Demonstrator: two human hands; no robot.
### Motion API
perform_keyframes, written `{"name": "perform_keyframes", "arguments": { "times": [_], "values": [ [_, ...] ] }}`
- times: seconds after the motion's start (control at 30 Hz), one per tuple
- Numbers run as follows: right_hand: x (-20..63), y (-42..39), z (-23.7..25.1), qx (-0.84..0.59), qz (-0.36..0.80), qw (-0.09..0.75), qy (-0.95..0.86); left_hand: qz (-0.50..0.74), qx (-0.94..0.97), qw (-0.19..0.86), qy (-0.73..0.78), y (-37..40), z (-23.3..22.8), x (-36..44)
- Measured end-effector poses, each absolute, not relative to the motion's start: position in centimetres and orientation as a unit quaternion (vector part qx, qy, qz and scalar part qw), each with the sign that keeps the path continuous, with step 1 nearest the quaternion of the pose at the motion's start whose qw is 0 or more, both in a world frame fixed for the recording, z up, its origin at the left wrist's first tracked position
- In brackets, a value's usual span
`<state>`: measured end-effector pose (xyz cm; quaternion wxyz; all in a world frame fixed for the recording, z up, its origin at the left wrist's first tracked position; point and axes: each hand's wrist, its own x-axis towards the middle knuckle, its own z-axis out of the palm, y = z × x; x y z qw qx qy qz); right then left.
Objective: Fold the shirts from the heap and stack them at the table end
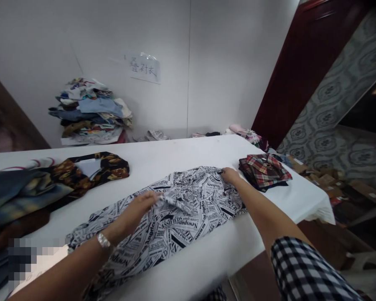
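**Newsprint shirt [181, 223] pinched at two places**

The shirt lies spread on the white table [188, 152], its long body running from below and left of the left hand [146, 201] across to the right hand [230, 175], which is at its far edge. The left forearm crosses over the shirt's lower left part and covers some of it.

Left of the left hand lie blue-green clothes [21, 194] and, nearer, a brown floral shirt [117, 167]. Beyond these, well apart from both hands, rises a clothes pile [97, 113] by the wall. Just right of the right hand sits a folded plaid shirt [266, 169]; past that hand, at the table's far end, more clothes [252, 137] are heaped.

The left hand, a bracelet [103, 240] at its wrist, has its fingertips together on a crumpled, slightly blurred fold. The right hand's fingertips are closed on the shirt's far edge.
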<state>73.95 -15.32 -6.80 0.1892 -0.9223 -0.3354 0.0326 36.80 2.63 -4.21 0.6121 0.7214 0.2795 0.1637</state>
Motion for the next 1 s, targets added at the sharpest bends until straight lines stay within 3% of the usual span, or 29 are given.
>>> {"name": "perform_keyframes", "arguments": {
  "times": [0.13, 0.23, 0.33, 0.47, 0.77, 1.0],
  "values": [
    [70.9, -14.0, -5.6, -0.889, 0.054, 0.243, -0.384, 0.26, 0.613, 0.706, 0.24, 3.6, -1.8, 38.0],
    [65.3, -14.3, -4.6, -0.775, 0.248, 0.388, -0.433, 0.291, 0.577, 0.733, 0.212, 2.9, -0.8, 38.9],
    [58.9, -15.0, -4.4, -0.648, 0.417, 0.473, -0.428, 0.302, 0.583, 0.725, 0.208, 1.0, -0.5, 39.6],
    [54.3, -14.6, -4.8, -0.578, 0.467, 0.548, -0.384, 0.27, 0.678, 0.662, 0.172, -1.4, -0.3, 39.9],
    [60.0, -12.2, 0.3, -0.601, 0.344, 0.619, -0.371, 0.27, 0.754, 0.539, 0.261, 2.9, -2.0, 37.6],
    [67.1, -10.8, 4.9, -0.688, -0.01, 0.543, -0.481, 0.09, 0.918, 0.129, 0.364, 6.8, -5.7, 34.8]
  ]
}}
